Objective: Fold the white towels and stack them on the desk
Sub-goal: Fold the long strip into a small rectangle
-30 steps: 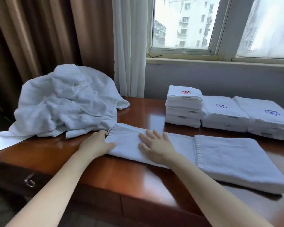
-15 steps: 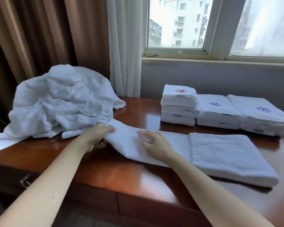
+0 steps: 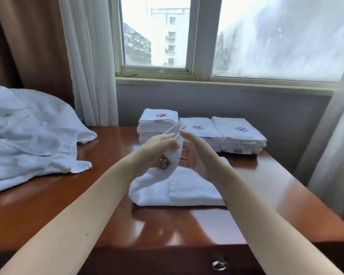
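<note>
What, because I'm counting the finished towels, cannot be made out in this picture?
All in the head view:
The red-logo stack: its lower layers sit behind the left hand and the raised towel, so no count.
The unfolded pile: cut off by the left edge.
The right hand: whether it pinches the towel is hidden by the towel's raised end.
The blue logos: too small to read.

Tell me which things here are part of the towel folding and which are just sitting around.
In the job:
half-folded towel, one end gripped by the left hand, right hand against it
heap of unfolded towels
red-emblem stack
middle blue-emblem stack
right blue-emblem stack
desk

Just there:
brown curtain
sheer curtain
window
drawer knob
</note>
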A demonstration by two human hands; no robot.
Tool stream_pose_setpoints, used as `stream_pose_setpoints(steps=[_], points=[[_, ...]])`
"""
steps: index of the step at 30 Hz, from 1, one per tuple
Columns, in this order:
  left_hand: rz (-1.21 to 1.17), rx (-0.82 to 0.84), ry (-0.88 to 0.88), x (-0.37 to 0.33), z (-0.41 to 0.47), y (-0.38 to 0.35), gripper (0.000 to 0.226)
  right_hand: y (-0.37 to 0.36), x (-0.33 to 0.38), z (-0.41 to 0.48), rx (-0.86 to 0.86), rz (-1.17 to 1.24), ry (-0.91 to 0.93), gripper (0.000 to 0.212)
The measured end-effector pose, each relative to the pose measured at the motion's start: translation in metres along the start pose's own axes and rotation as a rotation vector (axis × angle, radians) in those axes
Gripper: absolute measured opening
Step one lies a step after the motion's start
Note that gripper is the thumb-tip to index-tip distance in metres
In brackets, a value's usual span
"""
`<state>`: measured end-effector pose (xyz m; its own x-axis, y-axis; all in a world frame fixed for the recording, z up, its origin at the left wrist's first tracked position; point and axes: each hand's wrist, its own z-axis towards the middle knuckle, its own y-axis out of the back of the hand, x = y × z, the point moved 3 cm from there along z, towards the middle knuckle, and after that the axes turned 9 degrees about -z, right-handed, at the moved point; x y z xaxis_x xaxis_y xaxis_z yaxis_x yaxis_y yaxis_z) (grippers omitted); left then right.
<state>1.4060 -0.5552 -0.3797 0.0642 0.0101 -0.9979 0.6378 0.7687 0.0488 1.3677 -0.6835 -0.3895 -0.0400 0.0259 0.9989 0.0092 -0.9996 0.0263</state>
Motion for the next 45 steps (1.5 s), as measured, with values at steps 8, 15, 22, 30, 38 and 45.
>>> stream_pose_setpoints(steps=[8,15,22,30,38,45], points=[[0.065,0.175,0.063,0.009,0.043,-0.089,0.032,0.083,-0.007,-0.038,-0.100,-0.035,-0.050,0.041],[-0.005,0.200,0.197,0.026,0.059,-0.125,0.020,0.114,-0.027,-0.046,-0.205,-0.031,-0.147,0.022],[0.273,-0.150,-0.081,0.038,0.067,-0.092,0.052,0.132,-0.044,-0.044,-0.391,-0.224,-0.200,0.040],[1.061,-0.200,-0.104,0.070,0.054,-0.066,0.048,0.142,-0.050,-0.035,-0.512,-0.520,-0.219,0.059],[1.209,-0.076,0.051,0.095,0.055,-0.070,0.062,0.137,-0.046,-0.030,-0.458,-0.961,-0.258,0.071],[1.228,-0.065,0.054,0.100,0.053,-0.068,0.099,0.129,-0.025,-0.019,-0.326,-1.479,-0.155,0.076]])
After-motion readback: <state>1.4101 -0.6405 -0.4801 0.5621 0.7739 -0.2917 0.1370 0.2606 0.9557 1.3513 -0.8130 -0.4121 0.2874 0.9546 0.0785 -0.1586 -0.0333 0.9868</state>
